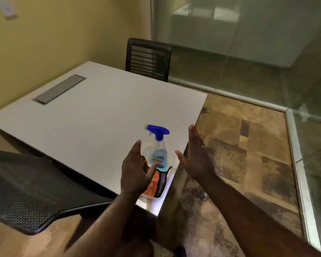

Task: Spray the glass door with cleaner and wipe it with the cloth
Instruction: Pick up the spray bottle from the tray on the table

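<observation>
A clear spray bottle (158, 145) with a blue trigger head and blue liquid stands in a clear plastic tray (171, 158) at the near right corner of the white table (100, 112). An orange and black cloth (158, 184) lies folded in the same tray, in front of the bottle. My left hand (134, 173) hovers open just left of the bottle and over the cloth, holding nothing. My right hand (196, 156) is open, palm facing left, to the right of the bottle beyond the table edge. Glass panels (248, 43) fill the back and right.
A black mesh chair (26, 190) stands at the near left, another black chair (148, 58) at the table's far side. A grey cable hatch (58, 89) is set into the tabletop. Patterned carpet (239, 145) runs between table and glass, edged by a metal floor rail (295, 154).
</observation>
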